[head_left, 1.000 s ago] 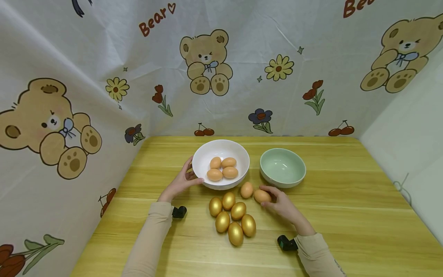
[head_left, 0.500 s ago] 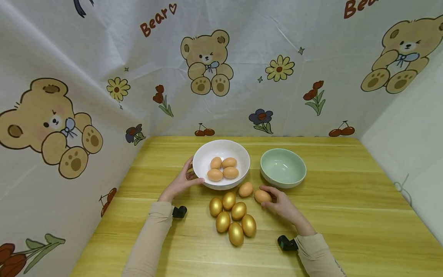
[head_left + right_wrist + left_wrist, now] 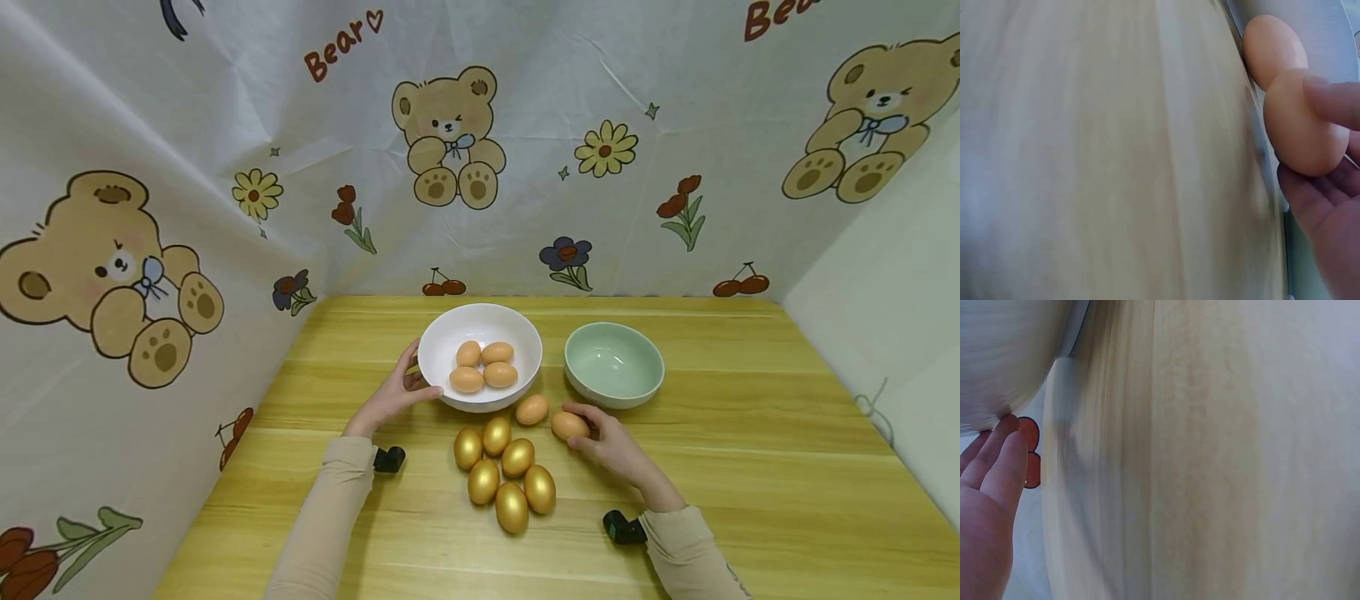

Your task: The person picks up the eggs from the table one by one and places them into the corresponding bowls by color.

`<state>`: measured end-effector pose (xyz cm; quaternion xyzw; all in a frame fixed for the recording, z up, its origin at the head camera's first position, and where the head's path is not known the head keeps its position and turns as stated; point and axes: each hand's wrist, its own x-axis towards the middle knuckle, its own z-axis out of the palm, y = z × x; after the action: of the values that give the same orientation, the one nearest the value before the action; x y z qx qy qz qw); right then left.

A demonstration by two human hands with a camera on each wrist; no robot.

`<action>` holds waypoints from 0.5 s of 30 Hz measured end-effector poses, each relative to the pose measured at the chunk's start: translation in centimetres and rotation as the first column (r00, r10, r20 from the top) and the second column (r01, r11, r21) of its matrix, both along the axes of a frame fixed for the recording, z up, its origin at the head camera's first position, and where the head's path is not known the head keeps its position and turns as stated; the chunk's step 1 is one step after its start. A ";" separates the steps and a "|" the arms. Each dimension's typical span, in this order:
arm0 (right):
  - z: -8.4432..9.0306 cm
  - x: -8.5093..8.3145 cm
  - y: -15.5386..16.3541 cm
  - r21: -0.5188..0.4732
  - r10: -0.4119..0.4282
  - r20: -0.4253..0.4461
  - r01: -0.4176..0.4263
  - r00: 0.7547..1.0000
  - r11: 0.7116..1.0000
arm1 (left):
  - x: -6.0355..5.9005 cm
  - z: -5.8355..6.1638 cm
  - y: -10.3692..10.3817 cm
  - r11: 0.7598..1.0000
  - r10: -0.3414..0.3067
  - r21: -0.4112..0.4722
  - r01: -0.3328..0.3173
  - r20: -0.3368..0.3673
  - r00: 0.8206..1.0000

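Observation:
In the head view my left hand [image 3: 392,400] holds the white bowl [image 3: 530,375] at its left side, thumb at the near rim. The left wrist view shows fingertips [image 3: 1009,425] against the bowl's outer wall. Several brown eggs [image 3: 467,380] lie inside that bowl. My right hand [image 3: 611,442] holds a brown egg [image 3: 568,425] between thumb and fingers, low over the table. Another brown egg [image 3: 532,410] lies just left of it, in front of the bowl; in the right wrist view this second egg [image 3: 1272,50] is partly hidden behind the held egg [image 3: 1300,128].
Several gold eggs [image 3: 512,507] lie grouped on the wooden table [image 3: 750,433] between the forearms. A green bowl [image 3: 613,367] with nothing in it stands right of the white one. A bear-print cloth [image 3: 517,242] rises behind the table.
The loose brown egg in front of the white bowl has shifted slightly left and tilted, leaving a wider gap to the held egg. Both hands stay nearly in place.

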<state>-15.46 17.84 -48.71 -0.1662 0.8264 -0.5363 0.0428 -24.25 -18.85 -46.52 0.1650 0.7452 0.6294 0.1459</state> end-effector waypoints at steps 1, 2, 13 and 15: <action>0.1 0.0 0.0 0.000 -0.002 -0.004 0.002 1.000 1.000 | 0.2 0.3 0.1 1.000 -0.003 0.002 0.003 0.001 1.000; 0.2 0.0 -0.1 -0.001 -0.006 -0.009 0.006 1.000 1.000 | 0.3 0.6 0.1 1.000 -0.008 0.003 0.008 0.001 1.000; 1.9 -0.8 -0.4 -0.046 0.006 -0.071 -0.010 0.997 0.999 | 1.1 1.8 0.4 1.000 -0.010 -0.010 0.010 -0.004 1.000; 2.6 -1.1 -0.5 -0.047 0.006 -0.063 -0.009 0.998 0.999 | 1.1 1.7 0.4 1.000 -0.009 -0.016 0.009 -0.001 1.000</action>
<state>-16.53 17.33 -46.12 -0.1871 0.8136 -0.5502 0.0150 -23.17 -18.46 -44.78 0.1675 0.7496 0.6227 0.1494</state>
